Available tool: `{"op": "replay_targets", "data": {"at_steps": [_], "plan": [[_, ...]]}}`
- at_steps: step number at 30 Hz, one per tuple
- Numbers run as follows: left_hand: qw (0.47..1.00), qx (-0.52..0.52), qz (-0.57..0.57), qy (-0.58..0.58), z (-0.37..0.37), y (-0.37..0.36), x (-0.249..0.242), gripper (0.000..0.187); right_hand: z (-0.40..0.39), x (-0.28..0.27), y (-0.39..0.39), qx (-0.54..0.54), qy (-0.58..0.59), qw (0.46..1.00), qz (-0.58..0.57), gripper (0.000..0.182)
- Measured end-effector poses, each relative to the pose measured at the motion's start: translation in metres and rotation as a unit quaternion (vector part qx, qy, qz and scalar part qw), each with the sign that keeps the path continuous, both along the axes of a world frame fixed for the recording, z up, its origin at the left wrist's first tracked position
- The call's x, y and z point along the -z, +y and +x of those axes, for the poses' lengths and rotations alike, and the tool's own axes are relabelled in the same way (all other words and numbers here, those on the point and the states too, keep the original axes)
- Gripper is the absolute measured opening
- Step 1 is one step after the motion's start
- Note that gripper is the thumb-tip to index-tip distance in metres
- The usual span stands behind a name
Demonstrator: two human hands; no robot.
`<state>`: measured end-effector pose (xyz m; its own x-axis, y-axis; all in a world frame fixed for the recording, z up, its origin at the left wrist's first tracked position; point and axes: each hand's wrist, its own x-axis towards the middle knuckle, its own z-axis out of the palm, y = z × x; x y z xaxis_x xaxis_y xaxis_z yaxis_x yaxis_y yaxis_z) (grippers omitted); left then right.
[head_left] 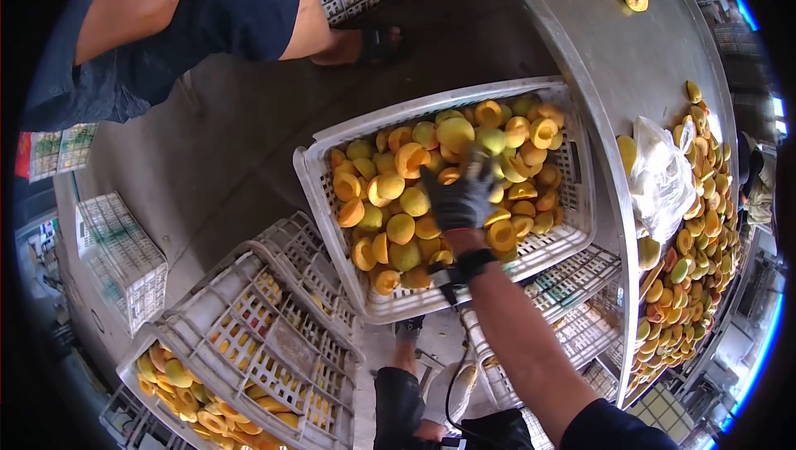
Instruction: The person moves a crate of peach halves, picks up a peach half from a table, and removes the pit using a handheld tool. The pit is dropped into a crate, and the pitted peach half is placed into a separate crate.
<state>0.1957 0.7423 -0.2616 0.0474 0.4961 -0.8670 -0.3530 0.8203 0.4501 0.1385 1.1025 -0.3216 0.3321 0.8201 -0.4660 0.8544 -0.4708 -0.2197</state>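
My right hand (461, 195), in a dark glove with a black strap at the wrist, reaches palm down into a white plastic crate (333, 239). The crate is filled with halved yellow peaches (412, 159), some with the hollow side up and others skin up. The fingers are slightly blurred. They lie on the fruit with the thumb spread to the left, and one peach half (448, 175) shows between thumb and fingers. No firm hold on any piece is visible. My left hand is out of view.
On the right runs a metal table (613, 44) with a heap of peach halves (676, 284) and a clear plastic bag (662, 176). Tilted crates (274, 326) with fruit stand at lower left. Another person's leg (311, 31) is at upper left. A crate (124, 259) stands farther left.
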Motion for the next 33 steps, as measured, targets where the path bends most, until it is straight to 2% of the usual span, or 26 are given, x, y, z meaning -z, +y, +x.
{"op": "replay_targets", "data": {"at_steps": [1, 2, 4, 5, 6, 8, 10, 13, 14, 15, 16, 17, 19, 20, 21, 22, 23, 24, 25, 26, 27, 28, 29, 30, 32, 33], "plan": [[0.998, -0.044, -0.013, -0.032, 0.001, 0.001, -0.003, 0.029, -0.008, 0.054, -0.019, -0.117, 0.029, 0.974, 0.192, 0.101], [0.998, -0.048, -0.012, -0.032, -0.008, 0.021, -0.015, 0.029, -0.029, 0.055, -0.026, -0.184, -0.001, 0.975, 0.123, 0.1], [0.996, -0.018, -0.081, -0.017, -0.036, 0.07, -0.052, 0.018, -0.073, -0.026, -0.012, -0.09, 0.001, 0.99, -0.104, 0.097], [0.998, -0.047, -0.046, 0.008, -0.034, 0.067, -0.051, 0.019, -0.078, -0.019, -0.015, -0.09, -0.002, 0.99, -0.105, 0.097], [0.998, -0.047, -0.046, 0.003, -0.032, 0.064, -0.05, 0.019, -0.08, -0.015, -0.016, -0.138, 0.047, 0.989, -0.028, 0.097], [0.997, 0.044, 0.01, 0.056, -0.031, 0.062, -0.048, 0.019, -0.068, -0.013, -0.021, -0.179, 0.09, 0.979, 0.049, 0.097], [0.998, 0.051, -0.037, 0.025, -0.032, 0.061, -0.044, 0.019, -0.062, -0.021, -0.03, -0.224, 0.129, 0.961, 0.096, 0.096], [0.984, 0.143, 0.058, 0.086, -0.024, 0.005, 0.001, 0.022, -0.047, -0.009, -0.033, -0.123, 0.066, 0.989, 0.049, 0.098], [0.997, 0.047, 0.03, 0.057, -0.014, -0.033, 0.042, 0.022, -0.048, 0.0, -0.037, -0.104, 0.066, 0.991, 0.049, 0.097], [0.998, -0.049, -0.001, 0.025, -0.006, -0.056, 0.061, 0.023, -0.054, 0.009, -0.043, -0.191, 0.091, 0.973, 0.093, 0.097], [0.995, 0.018, 0.044, 0.086, -0.02, -0.029, 0.039, 0.025, -0.061, 0.013, -0.051, -0.275, 0.114, 0.945, 0.135, 0.097], [0.944, 0.194, 0.123, 0.235, -0.045, 0.047, -0.023, 0.026, -0.07, 0.0, -0.055, -0.286, 0.241, 0.923, 0.093, 0.098], [0.869, 0.269, 0.169, 0.379, -0.052, 0.077, -0.04, 0.03, -0.052, -0.032, -0.076, -0.205, 0.323, 0.917, 0.116, 0.089], [0.899, 0.227, 0.074, 0.368, -0.035, -0.015, 0.028, 0.03, -0.027, -0.039, -0.088, -0.156, 0.361, 0.912, 0.121, 0.085], [0.949, -0.08, 0.102, 0.286, -0.04, 0.013, 0.021, 0.027, 0.007, -0.051, -0.098, -0.142, 0.306, 0.927, 0.166, 0.073], [0.957, -0.108, -0.107, 0.248, -0.06, 0.084, -0.036, 0.026, 0.048, -0.055, -0.111, -0.101, 0.232, 0.96, 0.12, 0.063], [0.907, -0.099, 0.09, 0.4, -0.073, 0.126, -0.044, 0.027, 0.09, -0.046, -0.127, -0.038, 0.163, 0.972, 0.163, 0.054], [0.863, -0.05, 0.134, 0.484, -0.087, 0.164, -0.052, 0.029, 0.123, -0.057, -0.127, 0.052, 0.097, 0.979, 0.173, 0.04], [0.807, -0.001, 0.178, 0.564, -0.1, 0.203, -0.057, 0.031, 0.167, -0.04, -0.133, 0.071, 0.044, 0.995, 0.061, 0.038], [0.801, -0.044, 0.212, 0.558, -0.103, 0.247, -0.059, 0.033, 0.2, -0.01, -0.138, 0.09, -0.009, 0.995, -0.052, 0.039], [0.728, 0.04, 0.272, 0.628, -0.117, 0.282, -0.04, 0.04, 0.211, 0.01, -0.14, 0.097, -0.006, 0.994, -0.048, 0.039], [0.682, 0.112, 0.314, 0.651, -0.123, 0.318, -0.03, 0.046, 0.218, 0.025, -0.145, 0.24, 0.151, 0.958, -0.048, 0.043], [0.638, 0.175, 0.342, 0.667, -0.132, 0.347, -0.014, 0.048, 0.226, 0.038, -0.158, 0.377, 0.3, 0.875, -0.045, 0.049], [0.588, 0.235, 0.371, 0.679, -0.141, 0.374, 0.008, 0.05, 0.206, -0.004, -0.128, 0.363, 0.319, 0.873, -0.075, 0.056], [0.536, 0.361, 0.424, 0.635, -0.163, 0.414, 0.048, 0.052, 0.206, 0.039, -0.132, 0.259, 0.159, 0.951, -0.057, 0.051], [0.573, 0.387, 0.379, 0.615, -0.164, 0.428, 0.053, 0.051, 0.201, 0.041, -0.133, 0.272, 0.163, 0.946, -0.064, 0.051]]}}
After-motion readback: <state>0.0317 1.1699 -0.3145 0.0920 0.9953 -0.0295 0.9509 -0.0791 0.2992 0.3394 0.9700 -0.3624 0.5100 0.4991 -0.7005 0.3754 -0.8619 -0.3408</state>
